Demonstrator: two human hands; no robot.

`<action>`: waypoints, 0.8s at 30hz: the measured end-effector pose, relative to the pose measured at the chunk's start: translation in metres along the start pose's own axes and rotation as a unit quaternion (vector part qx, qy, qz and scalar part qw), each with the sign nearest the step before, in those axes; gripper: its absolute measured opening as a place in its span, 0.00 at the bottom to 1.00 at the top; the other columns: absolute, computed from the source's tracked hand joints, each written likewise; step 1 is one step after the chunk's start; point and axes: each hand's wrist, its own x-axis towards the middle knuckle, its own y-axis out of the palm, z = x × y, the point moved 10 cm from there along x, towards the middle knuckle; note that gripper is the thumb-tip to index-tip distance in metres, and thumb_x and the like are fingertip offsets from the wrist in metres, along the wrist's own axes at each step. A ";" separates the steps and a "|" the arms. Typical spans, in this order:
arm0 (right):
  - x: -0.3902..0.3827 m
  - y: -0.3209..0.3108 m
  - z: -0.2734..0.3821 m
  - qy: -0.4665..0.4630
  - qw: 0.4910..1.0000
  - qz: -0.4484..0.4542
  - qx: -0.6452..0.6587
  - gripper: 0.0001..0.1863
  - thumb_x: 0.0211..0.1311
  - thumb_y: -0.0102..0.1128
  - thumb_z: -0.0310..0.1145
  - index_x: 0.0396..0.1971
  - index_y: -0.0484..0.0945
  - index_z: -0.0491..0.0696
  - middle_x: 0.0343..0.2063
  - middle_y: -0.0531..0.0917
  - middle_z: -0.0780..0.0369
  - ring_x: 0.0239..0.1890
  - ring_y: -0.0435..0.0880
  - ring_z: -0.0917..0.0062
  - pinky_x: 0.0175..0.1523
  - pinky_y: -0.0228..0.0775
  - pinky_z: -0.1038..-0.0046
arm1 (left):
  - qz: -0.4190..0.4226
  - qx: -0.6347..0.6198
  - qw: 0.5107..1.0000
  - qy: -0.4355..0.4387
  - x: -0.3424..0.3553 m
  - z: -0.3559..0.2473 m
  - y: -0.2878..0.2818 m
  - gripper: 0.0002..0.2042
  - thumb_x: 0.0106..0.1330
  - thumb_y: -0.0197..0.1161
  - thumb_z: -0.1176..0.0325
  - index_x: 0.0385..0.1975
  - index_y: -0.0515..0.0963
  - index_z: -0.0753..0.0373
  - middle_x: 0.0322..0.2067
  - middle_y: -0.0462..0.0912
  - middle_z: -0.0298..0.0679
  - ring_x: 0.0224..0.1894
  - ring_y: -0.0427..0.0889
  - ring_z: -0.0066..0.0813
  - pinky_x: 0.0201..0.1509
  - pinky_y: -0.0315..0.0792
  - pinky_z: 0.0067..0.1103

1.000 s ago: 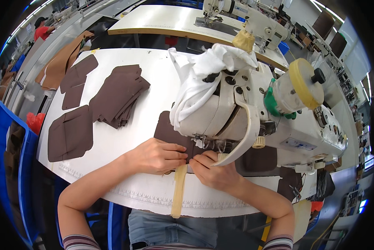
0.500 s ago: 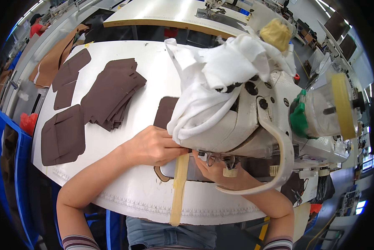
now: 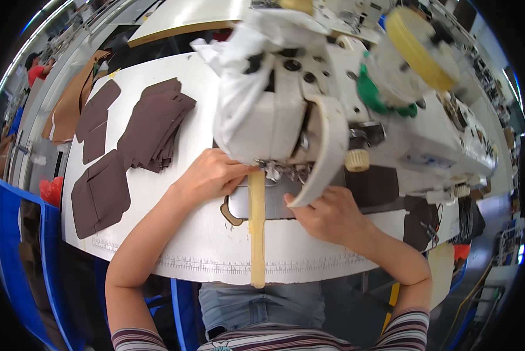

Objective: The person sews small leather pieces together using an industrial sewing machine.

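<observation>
A white sewing machine head [image 3: 262,131] with a white cloth [image 3: 239,88] draped over it stands in front of me. My left hand [image 3: 213,174] is closed, its fingertips pinched beside the presser foot [image 3: 274,172]; whatever they pinch is hidden. To the right of the needle area, my right hand [image 3: 328,213] is curled by the lower end of the curved white lever [image 3: 327,152]. Its fingertips are pressed together, and what lies in them cannot be made out. Between the hands, a yellow tape strip [image 3: 256,234] runs over the table from the metal plate [image 3: 277,206].
Brown flat pieces lie stacked [image 3: 157,126] on the white table [image 3: 195,263], with a pocketed brown piece [image 3: 102,193] nearer. Another brown piece [image 3: 372,186] is under the machine arm. A blue bin [image 3: 49,257] stands left. A clear cup with green base [image 3: 385,93] tops the machine.
My right hand has come out from under the machine head, rightward. My left hand stays beside the needle area. The view has shifted, so the machine appears higher and further left.
</observation>
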 end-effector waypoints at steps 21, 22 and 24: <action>-0.103 -0.049 -0.122 0.103 0.982 0.055 0.148 0.17 0.52 0.68 0.39 0.41 0.84 0.49 0.47 0.84 0.60 0.52 0.81 0.69 0.52 0.76 0.69 | -0.214 0.224 0.921 -0.235 0.029 0.057 -0.019 0.15 0.56 0.63 0.75 0.45 0.75 0.65 0.32 0.82 0.48 0.33 0.81 0.49 0.37 0.73 0.36; -0.102 -0.049 -0.120 0.087 0.983 0.055 0.152 0.17 0.52 0.68 0.39 0.41 0.84 0.49 0.47 0.84 0.60 0.52 0.81 0.69 0.52 0.76 0.69 | -0.243 0.223 0.918 -0.220 0.026 0.052 -0.030 0.15 0.57 0.62 0.75 0.45 0.74 0.65 0.32 0.82 0.48 0.32 0.81 0.50 0.36 0.73 0.36; -0.102 -0.049 -0.120 0.090 0.985 0.053 0.134 0.17 0.52 0.69 0.40 0.42 0.84 0.50 0.47 0.83 0.60 0.52 0.81 0.68 0.52 0.76 0.68 | -0.282 0.213 0.910 -0.217 0.012 0.049 -0.062 0.15 0.57 0.62 0.75 0.45 0.74 0.65 0.33 0.82 0.49 0.32 0.81 0.51 0.35 0.73 0.37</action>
